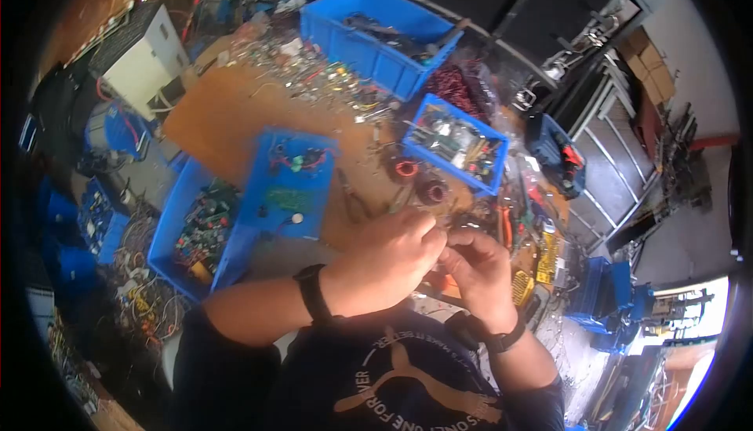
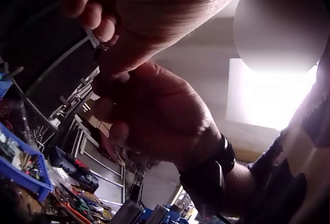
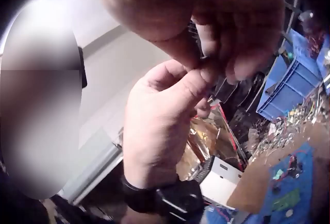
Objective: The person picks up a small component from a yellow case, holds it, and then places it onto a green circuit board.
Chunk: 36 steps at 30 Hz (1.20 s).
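My left hand (image 1: 392,262) and right hand (image 1: 482,274) meet in front of my chest, fingertips together, above the front of the workbench. Between them they pinch a small dark piece (image 3: 205,59), mostly covered by the fingers; what it is I cannot tell. Seen from the left wrist, the right hand (image 2: 170,115) has its thumb and fingers bent in against the left fingertips. From the right wrist, the left hand (image 3: 160,113) pinches with thumb and forefinger. Beyond the hands on the bench sit two copper-wound ring coils, one of them a reddish coil (image 1: 405,168), and a pair of pliers (image 1: 353,196).
A blue tray (image 1: 294,203) with circuit boards lies left of the hands, beside a blue bin (image 1: 169,235) of boards. Ahead stand a small blue crate (image 1: 463,174) of parts and a large blue crate (image 1: 345,43). Hand tools, among them orange handles (image 1: 506,227), lie at the right.
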Tool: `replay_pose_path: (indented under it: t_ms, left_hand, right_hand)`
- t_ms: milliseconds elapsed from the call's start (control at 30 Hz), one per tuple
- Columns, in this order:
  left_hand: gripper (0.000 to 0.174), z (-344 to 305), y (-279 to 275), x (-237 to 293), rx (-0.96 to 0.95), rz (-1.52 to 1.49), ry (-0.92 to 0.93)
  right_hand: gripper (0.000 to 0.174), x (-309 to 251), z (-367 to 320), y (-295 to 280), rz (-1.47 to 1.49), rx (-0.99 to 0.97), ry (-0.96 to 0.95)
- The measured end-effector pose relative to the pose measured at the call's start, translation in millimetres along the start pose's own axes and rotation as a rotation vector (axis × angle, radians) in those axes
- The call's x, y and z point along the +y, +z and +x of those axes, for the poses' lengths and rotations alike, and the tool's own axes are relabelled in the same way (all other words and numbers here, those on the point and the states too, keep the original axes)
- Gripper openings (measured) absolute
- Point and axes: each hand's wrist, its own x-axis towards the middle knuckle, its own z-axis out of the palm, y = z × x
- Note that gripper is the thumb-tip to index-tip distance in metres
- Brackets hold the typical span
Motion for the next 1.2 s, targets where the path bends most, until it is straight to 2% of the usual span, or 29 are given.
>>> replay_pose_path:
  t_ms: [33, 67, 100, 200, 233, 267, 300, 367, 400, 433, 500, 567, 700, 767, 1200]
  left_hand:
    - [0.012, -10.7, 0.5, -10.7, -0.014, 0.006, -0.024]
    - [0.013, -21.2, 0.7, -22.3, 0.062, -0.066, -0.102]
    - [0.013, -32.2, 2.0, -35.7, 0.136, -0.137, -0.177]
    - [0.013, -79.6, -1.9, -98.9, 0.275, -0.199, -0.526]
    - [0.014, -103.7, 1.8, -126.0, 0.306, -0.199, -0.697]
    - [0.014, -128.0, 8.8, -154.8, 0.402, -0.292, -0.809]
    - [0.014, -159.1, 18.3, -188.9, 0.451, -0.227, -0.857]
    - [0.016, -199.8, 24.5, -230.1, 0.371, -0.084, -0.975]
    - [0.018, -210.0, 27.7, -241.4, 0.33, -0.003, -0.968]
    - [0.019, -218.4, 32.1, -250.5, 0.289, 0.076, -0.958]
    - [0.02, -228.7, 44.1, -268.3, 0.274, 0.064, -0.943]
    - [0.021, -234.3, 50.6, -278.3, 0.269, 0.049, -0.922]
    - [0.021, -216.1, 56.8, -274.6, 0.183, 0.096, -0.908]
    - [0.021, -212.6, 60.1, -275.1, 0.161, 0.099, -0.924]
    - [0.02, -208.5, 65.6, -287.3, 0.008, 0.308, -0.82]
  right_hand:
    - [0.023, -1.0, 1.0, 7.3, -0.183, 0.017, -0.106]
    - [0.027, -9.8, -1.1, 13.4, -0.225, 0.052, -0.052]
    - [0.027, -13.4, -0.5, 14.1, -0.308, 0.043, -0.177]
    - [0.024, -12.5, -11.5, -6.5, -0.189, 0.14, -0.1]
    - [0.022, -10.8, -18.0, -17.0, -0.171, 0.199, -0.056]
    - [0.021, -9.4, -24.3, -27.2, -0.176, 0.229, -0.005]
    - [0.019, -6.5, -31.2, -37.4, -0.183, 0.261, 0.048]
    - [0.018, 5.6, -45.8, -56.0, -0.273, 0.356, 0.13]
    - [0.019, 14.5, -53.4, -64.2, -0.27, 0.376, 0.119]
    - [0.021, 23.7, -61.1, -73.3, -0.389, 0.424, 0.102]
    - [0.021, 30.2, -73.3, -81.4, -0.447, 0.514, 0.153]
    - [0.02, 33.2, -83.2, -87.4, -0.427, 0.524, 0.19]
    - [0.017, 34.0, -93.9, -90.4, -0.47, 0.583, 0.233]
    - [0.021, 38.6, -98.7, -91.5, -0.49, 0.657, 0.221]
    - [0.017, 65.3, -116.5, -99.5, -0.425, 0.613, 0.32]
